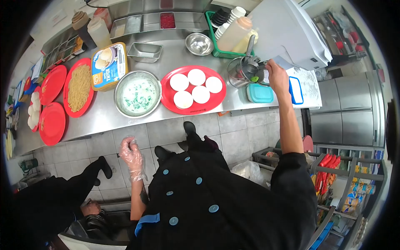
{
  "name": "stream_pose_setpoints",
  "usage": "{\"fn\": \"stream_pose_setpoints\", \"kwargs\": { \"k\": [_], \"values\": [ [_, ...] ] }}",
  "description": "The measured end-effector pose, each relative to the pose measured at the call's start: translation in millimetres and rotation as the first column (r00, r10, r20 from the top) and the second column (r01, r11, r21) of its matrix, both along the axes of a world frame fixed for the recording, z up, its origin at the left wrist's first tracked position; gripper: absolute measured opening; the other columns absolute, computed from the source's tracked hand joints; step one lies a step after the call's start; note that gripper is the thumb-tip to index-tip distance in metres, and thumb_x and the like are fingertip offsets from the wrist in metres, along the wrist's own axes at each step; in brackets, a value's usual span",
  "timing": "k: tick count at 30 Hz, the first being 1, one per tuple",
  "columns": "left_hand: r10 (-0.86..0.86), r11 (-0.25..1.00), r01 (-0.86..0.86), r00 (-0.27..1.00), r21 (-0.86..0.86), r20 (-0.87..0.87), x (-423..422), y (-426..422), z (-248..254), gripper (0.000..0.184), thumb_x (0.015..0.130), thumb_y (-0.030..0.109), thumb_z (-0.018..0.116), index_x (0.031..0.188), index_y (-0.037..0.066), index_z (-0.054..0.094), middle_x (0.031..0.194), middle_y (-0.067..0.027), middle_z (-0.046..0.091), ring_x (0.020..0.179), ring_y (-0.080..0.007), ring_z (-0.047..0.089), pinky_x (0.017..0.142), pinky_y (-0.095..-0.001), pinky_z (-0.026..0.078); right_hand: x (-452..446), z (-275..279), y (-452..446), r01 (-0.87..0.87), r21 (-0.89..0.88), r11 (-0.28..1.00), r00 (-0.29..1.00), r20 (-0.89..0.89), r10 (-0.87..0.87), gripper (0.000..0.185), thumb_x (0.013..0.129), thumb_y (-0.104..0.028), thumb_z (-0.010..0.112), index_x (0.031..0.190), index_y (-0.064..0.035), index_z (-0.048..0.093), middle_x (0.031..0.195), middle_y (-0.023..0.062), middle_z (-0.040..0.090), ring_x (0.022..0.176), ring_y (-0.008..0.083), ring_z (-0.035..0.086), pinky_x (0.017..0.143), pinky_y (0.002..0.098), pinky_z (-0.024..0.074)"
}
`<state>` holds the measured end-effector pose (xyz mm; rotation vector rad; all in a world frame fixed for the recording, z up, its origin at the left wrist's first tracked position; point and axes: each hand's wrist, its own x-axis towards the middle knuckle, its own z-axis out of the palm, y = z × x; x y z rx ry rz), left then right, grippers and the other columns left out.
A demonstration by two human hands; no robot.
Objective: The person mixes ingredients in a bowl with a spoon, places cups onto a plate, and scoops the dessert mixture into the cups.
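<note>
My right hand [278, 77], bare, is closed around the dark handle of a utensil at a metal container [236, 74] on the right of the counter. Several utensils stand in that container, and the working end of the held one is too jumbled among them to name. In a clear plastic glove, my left hand [132, 156] hangs in front of the counter with its fingers curled, and nothing shows in it. Nearest on the counter are a steel bowl [118, 100] of white mixture with chopped green pieces and a red oval plate [193, 108] bearing several round white cups.
A teal-lidded box [260, 93] and a blue-rimmed box [296, 90] sit near my right arm. Behind are a green basket [228, 54] with bottles and cups, and a small steel bowl [199, 44]. Noodles [79, 88] lie on a red plate. A co-worker's sleeve [46, 204] is at left.
</note>
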<state>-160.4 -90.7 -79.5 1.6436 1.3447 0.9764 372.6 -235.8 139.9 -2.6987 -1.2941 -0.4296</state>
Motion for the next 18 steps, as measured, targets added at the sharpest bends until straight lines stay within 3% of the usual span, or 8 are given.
{"fn": "stream_pose_setpoints", "kwargs": {
  "k": [4,7,10,12,14,15,17,18],
  "values": [
    [-0.021,0.996,0.024,0.999,0.083,-0.034,-4,6,-7,0.018,0.081,-0.002,0.054,0.095,-0.002,0.065,0.088,-0.0121,0.065,0.074,-0.0206,0.059,0.073,-0.0338,0.049,3,-2,-22,-0.107,0.134,0.985,0.982,0.172,0.083,0.011,0.099,-0.022,0.056,0.096,-0.0111,0.059,0.084,0.0111,0.065,0.083,0.0351,0.066,0.068,0.0457,0.0507],
    [-0.012,0.998,0.009,0.999,-0.062,-0.039,-5,9,-3,0.018,0.081,-0.001,0.054,0.096,-0.002,0.065,0.087,-0.0125,0.065,0.076,-0.0216,0.060,0.073,-0.0346,0.050,7,-2,-35,-0.191,0.212,0.958,0.925,0.366,0.104,0.008,0.095,-0.017,0.061,0.094,-0.0094,0.058,0.079,0.0086,0.062,0.076,0.0302,0.064,0.065,0.0423,0.0496],
    [-0.057,0.998,0.056,0.998,-0.027,-0.028,-3,15,2,0.018,0.082,0.000,0.055,0.096,-0.002,0.065,0.086,-0.0129,0.065,0.076,-0.0222,0.060,0.074,-0.0353,0.050,11,-16,-54,-0.199,0.066,0.978,0.941,0.293,0.171,0.008,0.093,-0.015,0.063,0.092,-0.0087,0.059,0.078,0.0088,0.061,0.076,0.0297,0.064,0.065,0.0410,0.0493],
    [-0.060,0.998,0.060,0.998,0.000,-0.005,-3,20,5,0.018,0.083,-0.001,0.053,0.097,-0.002,0.065,0.086,-0.0129,0.065,0.076,-0.0224,0.060,0.075,-0.0356,0.050,3,-13,-57,-0.208,0.084,0.975,0.934,0.312,0.173,0.008,0.092,-0.013,0.064,0.091,-0.0079,0.058,0.079,0.0097,0.061,0.076,0.0311,0.063,0.067,0.0418,0.0490],
    [-0.037,0.999,0.037,0.999,0.008,0.004,-2,22,11,0.018,0.083,-0.001,0.054,0.097,-0.002,0.065,0.087,-0.0127,0.065,0.077,-0.0223,0.060,0.076,-0.0356,0.050,-10,-9,-59,-0.231,0.312,0.922,0.924,0.367,0.107,0.008,0.092,-0.012,0.063,0.090,-0.0073,0.057,0.079,0.0109,0.061,0.077,0.0330,0.062,0.067,0.0432,0.0485],
    [-0.029,0.999,0.029,1.000,0.017,0.005,-4,22,14,0.017,0.084,-0.001,0.054,0.096,-0.002,0.065,0.087,-0.0125,0.065,0.077,-0.0222,0.060,0.076,-0.0356,0.050,-13,-12,-60,-0.167,0.337,0.927,0.935,0.352,0.041,0.008,0.093,-0.012,0.062,0.090,-0.0066,0.056,0.081,0.0124,0.061,0.078,0.0352,0.062,0.068,0.0441,0.0484],
    [-0.013,0.998,0.010,0.999,0.057,0.049,-2,22,14,0.017,0.085,-0.003,0.054,0.097,-0.001,0.065,0.086,-0.0117,0.065,0.077,-0.0222,0.060,0.076,-0.0356,0.050,4,-31,-74,-0.116,0.175,0.978,0.963,0.260,0.067,0.004,0.093,-0.008,0.059,0.090,-0.0065,0.057,0.086,0.0139,0.061,0.082,0.0372,0.061,0.068,0.0456,0.0480],
    [-0.030,0.999,0.029,0.999,0.042,0.021,-5,25,10,0.016,0.086,-0.003,0.055,0.098,-0.001,0.065,0.084,-0.0103,0.063,0.077,-0.0201,0.059,0.075,-0.0344,0.049,-4,-30,-73,-0.140,0.209,0.968,0.963,0.254,0.085,0.003,0.093,-0.007,0.058,0.090,-0.0063,0.056,0.084,0.0146,0.061,0.083,0.0374,0.061,0.069,0.0461,0.0475]
  ]
}}
